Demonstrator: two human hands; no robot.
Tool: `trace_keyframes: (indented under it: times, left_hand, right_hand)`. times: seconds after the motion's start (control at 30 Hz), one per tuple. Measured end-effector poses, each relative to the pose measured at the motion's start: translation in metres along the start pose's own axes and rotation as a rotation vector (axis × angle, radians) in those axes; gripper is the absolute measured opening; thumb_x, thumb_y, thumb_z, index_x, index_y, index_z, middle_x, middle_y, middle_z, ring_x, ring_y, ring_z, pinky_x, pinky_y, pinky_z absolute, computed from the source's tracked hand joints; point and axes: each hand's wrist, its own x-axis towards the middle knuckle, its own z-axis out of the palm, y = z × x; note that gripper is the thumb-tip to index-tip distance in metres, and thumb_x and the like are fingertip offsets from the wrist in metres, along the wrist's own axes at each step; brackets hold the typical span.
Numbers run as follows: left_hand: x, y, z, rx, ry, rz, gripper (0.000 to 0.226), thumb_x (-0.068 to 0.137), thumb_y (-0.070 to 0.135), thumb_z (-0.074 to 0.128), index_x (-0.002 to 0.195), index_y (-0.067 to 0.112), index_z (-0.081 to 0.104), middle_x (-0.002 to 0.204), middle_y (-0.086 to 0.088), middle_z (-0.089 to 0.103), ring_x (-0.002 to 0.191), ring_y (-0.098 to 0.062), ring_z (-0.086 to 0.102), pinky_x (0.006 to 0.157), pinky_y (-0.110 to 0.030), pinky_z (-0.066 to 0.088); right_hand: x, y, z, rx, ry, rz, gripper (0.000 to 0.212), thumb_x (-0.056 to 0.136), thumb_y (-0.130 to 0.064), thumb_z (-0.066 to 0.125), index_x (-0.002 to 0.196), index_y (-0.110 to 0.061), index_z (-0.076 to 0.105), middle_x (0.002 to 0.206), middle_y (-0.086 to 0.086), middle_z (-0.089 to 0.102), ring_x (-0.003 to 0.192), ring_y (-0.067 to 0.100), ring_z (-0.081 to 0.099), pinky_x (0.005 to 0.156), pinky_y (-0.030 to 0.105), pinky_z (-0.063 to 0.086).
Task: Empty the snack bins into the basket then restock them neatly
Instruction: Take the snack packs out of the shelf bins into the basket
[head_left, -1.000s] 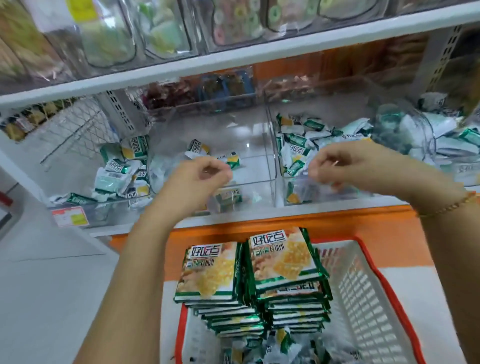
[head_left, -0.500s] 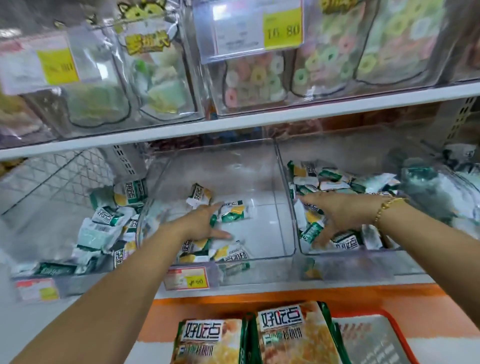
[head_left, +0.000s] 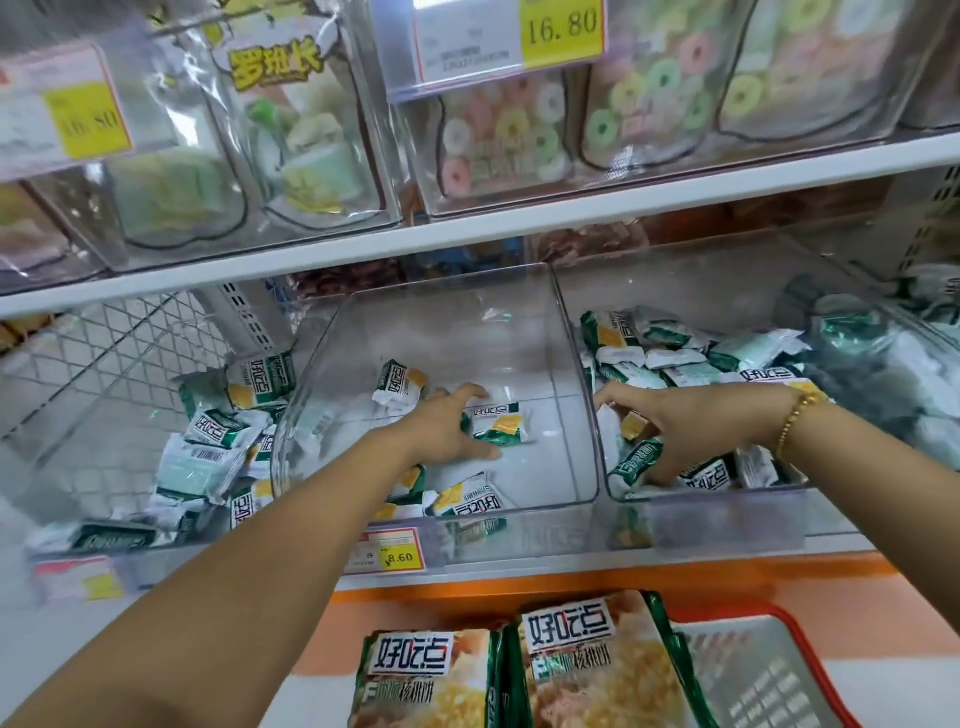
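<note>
1. Head view, nearest part: the basket (head_left: 753, 680) stands low in front, under the shelf. It holds two stacks of large green packs (head_left: 587, 670), and its right side is bare mesh.
2. Above it, on the shelf edge, sits a yellow price tag (head_left: 397, 551).
3. Both hands are inside the clear bins on this shelf. The left hand (head_left: 447, 431) lies in the middle bin (head_left: 519, 322) with fingers spread over a few small packets. One small packet (head_left: 498, 423) lies between its thumb and fingers, but the hand does not close on it.
4. The right hand (head_left: 691, 431), with a gold bracelet (head_left: 795, 421) at the wrist, is splayed on the heap in the right bin (head_left: 675, 291). Its fingertips are partly hidden among the packets, and I see nothing pinched.
5. More small packets lie in a loose pile (head_left: 223, 441) at the left.
6. Farther up, the upper shelf carries bins of ring sweets (head_left: 514, 135).
7. I judge that the step is the emptying. The middle bin is almost bare, while the right one is far from it.
8. The next move asks each hand to gather a handful, lift it over the front wall and bring it down to the free side of the basket.
</note>
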Motion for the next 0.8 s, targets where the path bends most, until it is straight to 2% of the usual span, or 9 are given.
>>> trace_keyframes:
  times: [0.07,0.17,0.23,0.3,0.4,0.47,0.57,0.7,0.8]
  left_hand:
    - [0.002,0.011,0.001,0.101,-0.033,-0.004,0.083,0.078,0.053,0.069,0.147,0.036,0.025,0.143,-0.016,0.030,0.132,-0.035,0.034,0.108,-0.040,0.034]
    - [0.001,0.020,0.002,0.095,-0.030,-0.039,0.073,0.081,0.045,0.070,0.143,0.030,0.034,0.144,-0.014,0.034,0.128,-0.033,0.041,0.102,-0.035,0.039]
    - [-0.007,0.023,0.001,0.026,0.000,-0.035,0.073,0.079,0.041,0.073,0.141,0.026,0.038,0.145,-0.012,0.037,0.127,-0.029,0.043,0.100,-0.030,0.040]
    - [-0.018,0.028,-0.005,-0.042,0.061,-0.026,0.072,0.079,0.040,0.074,0.140,0.022,0.040,0.145,-0.011,0.040,0.127,-0.028,0.043,0.098,-0.030,0.039]
    - [-0.048,0.040,-0.018,-0.176,0.241,0.002,0.068,0.082,0.032,0.073,0.141,0.017,0.041,0.142,-0.008,0.046,0.124,-0.025,0.047,0.093,-0.027,0.039]
    - [-0.078,0.051,-0.027,-0.301,0.371,0.017,0.060,0.082,0.031,0.072,0.135,0.019,0.046,0.133,-0.003,0.052,0.111,-0.018,0.052,0.082,-0.022,0.040]
    - [-0.130,0.067,-0.030,-0.475,0.521,0.079,0.043,0.081,0.028,0.074,0.118,0.027,0.053,0.104,0.012,0.057,0.079,0.005,0.051,0.060,-0.005,0.038]
    - [-0.195,0.082,-0.018,-0.649,0.559,0.135,0.037,0.081,0.032,0.072,0.111,0.035,0.051,0.100,0.017,0.060,0.074,0.002,0.057,0.055,-0.009,0.040]
    - [-0.238,0.087,-0.001,-0.808,0.484,0.128,0.033,0.081,0.033,0.071,0.108,0.037,0.052,0.105,0.019,0.058,0.066,0.010,0.058,0.051,-0.009,0.042]
  right_hand:
    - [-0.001,0.000,0.004,0.059,0.011,-0.020,0.070,0.079,-0.011,0.072,0.101,-0.062,0.030,0.096,-0.016,0.042,0.080,0.007,0.052,0.066,0.027,0.047]
    - [-0.004,0.006,0.011,0.160,0.070,-0.015,0.064,0.076,-0.014,0.074,0.108,-0.056,0.038,0.107,-0.004,0.050,0.098,0.022,0.057,0.075,0.036,0.050]
    - [-0.010,0.009,0.012,0.193,0.088,0.014,0.060,0.079,-0.022,0.075,0.120,-0.049,0.042,0.108,-0.008,0.050,0.100,0.016,0.056,0.076,0.029,0.047]
    - [-0.014,0.010,0.012,0.181,0.096,0.053,0.064,0.081,-0.028,0.074,0.134,-0.040,0.039,0.116,-0.012,0.049,0.096,0.005,0.051,0.079,0.021,0.044]
    - [-0.018,0.007,0.014,0.163,0.137,0.108,0.074,0.080,-0.032,0.075,0.143,-0.026,0.036,0.138,-0.001,0.045,0.110,0.011,0.046,0.094,0.023,0.040]
    - [-0.022,0.005,0.016,0.177,0.169,0.106,0.076,0.079,-0.031,0.075,0.144,-0.024,0.036,0.130,0.001,0.049,0.104,0.011,0.047,0.089,0.022,0.039]
    - [-0.033,0.001,0.015,0.240,0.236,0.102,0.085,0.076,-0.034,0.079,0.146,-0.024,0.032,0.121,0.003,0.053,0.096,0.011,0.051,0.084,0.021,0.042]
    - [-0.057,-0.006,0.013,0.657,0.368,0.079,0.088,0.073,-0.017,0.082,0.145,-0.016,0.032,0.084,0.001,0.058,0.062,0.012,0.068,0.055,0.018,0.052]
    - [-0.091,-0.017,0.006,0.895,0.577,-0.020,0.080,0.071,-0.017,0.081,0.139,-0.013,0.039,0.100,0.012,0.066,0.074,0.015,0.071,0.063,0.024,0.059]
